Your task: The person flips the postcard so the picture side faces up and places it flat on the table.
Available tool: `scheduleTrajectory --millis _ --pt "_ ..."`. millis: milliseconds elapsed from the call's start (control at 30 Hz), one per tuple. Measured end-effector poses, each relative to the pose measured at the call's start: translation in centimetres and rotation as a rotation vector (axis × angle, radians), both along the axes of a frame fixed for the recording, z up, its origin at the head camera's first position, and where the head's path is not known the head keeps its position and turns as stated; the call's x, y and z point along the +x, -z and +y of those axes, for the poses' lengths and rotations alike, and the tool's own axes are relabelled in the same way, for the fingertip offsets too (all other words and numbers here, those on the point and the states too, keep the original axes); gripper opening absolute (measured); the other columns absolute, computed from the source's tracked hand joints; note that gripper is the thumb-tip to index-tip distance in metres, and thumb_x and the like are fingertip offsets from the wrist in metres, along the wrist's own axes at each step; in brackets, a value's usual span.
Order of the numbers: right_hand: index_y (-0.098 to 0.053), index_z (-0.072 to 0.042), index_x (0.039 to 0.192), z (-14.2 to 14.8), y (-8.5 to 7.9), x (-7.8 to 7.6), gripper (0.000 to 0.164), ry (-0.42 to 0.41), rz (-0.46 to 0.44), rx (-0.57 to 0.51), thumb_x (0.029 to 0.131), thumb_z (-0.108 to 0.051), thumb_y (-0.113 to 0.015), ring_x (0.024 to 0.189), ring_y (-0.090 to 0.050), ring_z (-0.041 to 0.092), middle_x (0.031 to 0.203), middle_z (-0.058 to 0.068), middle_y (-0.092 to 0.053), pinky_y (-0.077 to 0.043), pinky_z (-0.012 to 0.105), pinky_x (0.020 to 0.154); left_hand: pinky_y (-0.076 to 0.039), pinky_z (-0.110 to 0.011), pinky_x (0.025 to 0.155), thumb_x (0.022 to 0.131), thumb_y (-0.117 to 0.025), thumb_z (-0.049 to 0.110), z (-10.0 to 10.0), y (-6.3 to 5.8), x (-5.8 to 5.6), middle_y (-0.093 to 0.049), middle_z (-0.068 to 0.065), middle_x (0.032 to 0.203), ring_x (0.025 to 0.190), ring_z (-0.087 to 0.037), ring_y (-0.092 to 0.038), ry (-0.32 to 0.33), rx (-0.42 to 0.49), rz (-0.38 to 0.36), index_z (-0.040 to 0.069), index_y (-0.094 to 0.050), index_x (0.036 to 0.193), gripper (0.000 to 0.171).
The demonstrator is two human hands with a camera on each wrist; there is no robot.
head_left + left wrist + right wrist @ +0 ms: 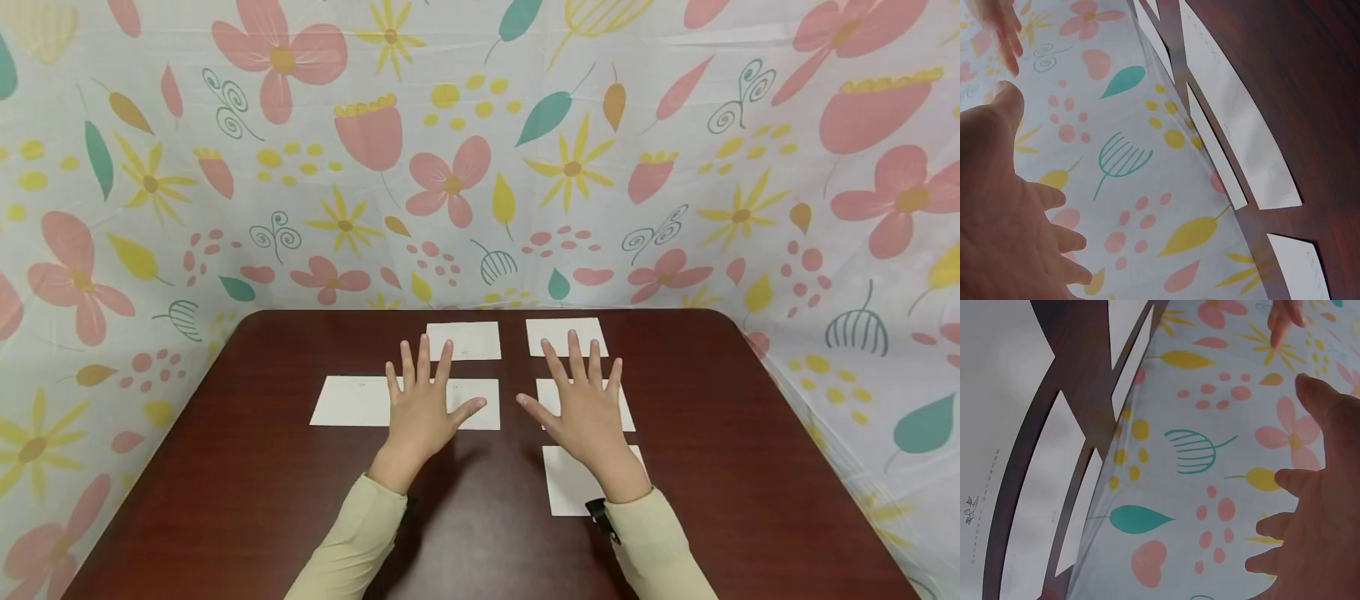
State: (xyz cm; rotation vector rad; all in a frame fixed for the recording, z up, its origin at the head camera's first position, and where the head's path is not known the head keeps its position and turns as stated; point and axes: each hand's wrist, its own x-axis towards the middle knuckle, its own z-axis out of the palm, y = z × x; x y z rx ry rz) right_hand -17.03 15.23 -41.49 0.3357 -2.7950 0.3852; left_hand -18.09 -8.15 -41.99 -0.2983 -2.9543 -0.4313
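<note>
My left hand (422, 414) is held over the table with its fingers spread, above a long strip of white paper (348, 402) in the head view. Spread in the same way, my right hand (590, 417) hovers over the papers on the right. Nothing is in either hand. Beyond the left fingertips lies a white sheet (465, 342), and beyond the right ones another sheet (536, 333). A third sheet (626, 412) is partly hidden by the right hand, and a nearer one (562, 483) by its wrist. Faint print and a small drawing (970, 510) show on paper in the right wrist view.
The papers lie on a dark reddish-brown table (247, 492) with rounded far corners. A white cloth (480, 108) printed with flowers and leaves hangs behind and on both sides. Dark wrist straps (602, 518) show at the beige sleeves (352, 533).
</note>
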Motion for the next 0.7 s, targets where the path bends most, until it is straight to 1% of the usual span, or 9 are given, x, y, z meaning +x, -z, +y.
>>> scheduleTrajectory --millis 133,267,467,567,700 --pt "-0.026 -0.022 0.154 -0.2 0.1 -0.1 0.084 -0.023 0.048 -0.031 0.086 -0.064 -0.055 0.143 -0.002 0.046 0.159 0.018 -0.011 0.001 0.068 0.108 0.004 -0.060 0.112 0.086 -0.048 0.070 -0.2 -0.1 0.1 0.006 -0.015 0.160 0.143 -0.037 0.017 0.000 -0.002 0.034 0.020 -0.011 0.156 0.095" --pt "-0.027 -0.022 0.153 -0.5 -0.1 -0.2 0.084 -0.035 0.091 -0.030 0.086 -0.064 -0.055 0.143 -0.005 0.046 0.159 0.018 -0.014 -0.002 0.068 0.108 0.002 -0.061 0.112 0.085 -0.051 0.069 -0.4 -0.2 0.1 0.003 -0.017 0.160 0.144 -0.039 0.014 0.004 0.012 0.077 0.019 -0.014 0.156 0.094" --pt "-0.029 -0.020 0.152 -1.1 -0.3 -0.5 0.084 -0.054 0.133 -0.027 0.086 -0.063 -0.056 0.143 -0.010 0.047 0.157 0.020 -0.017 -0.006 0.069 0.107 -0.001 -0.061 0.112 0.086 -0.052 0.068 -1.0 -0.8 0.1 -0.001 -0.019 0.159 0.144 -0.041 0.009 0.007 0.014 0.115 0.019 -0.015 0.156 0.093" --pt "-0.029 -0.019 0.152 -1.3 -0.6 -0.7 0.084 -0.068 0.148 -0.036 0.086 -0.062 -0.056 0.143 -0.010 0.046 0.157 0.020 -0.017 -0.007 0.069 0.107 -0.004 -0.062 0.112 0.086 -0.054 0.067 -1.4 -0.9 0.2 -0.006 -0.021 0.159 0.144 -0.042 0.005 0.013 0.020 0.145 0.017 -0.019 0.155 0.092" --pt "-0.026 -0.021 0.153 -1.7 -1.1 -0.8 0.082 -0.097 0.159 -0.061 0.087 -0.060 -0.056 0.143 -0.011 0.045 0.158 0.018 -0.015 -0.007 0.068 0.108 -0.007 -0.061 0.112 0.086 -0.055 0.066 -2.0 -1.2 0.3 -0.012 -0.022 0.158 0.145 -0.042 0.001 0.021 0.019 0.172 0.016 -0.023 0.154 0.090"
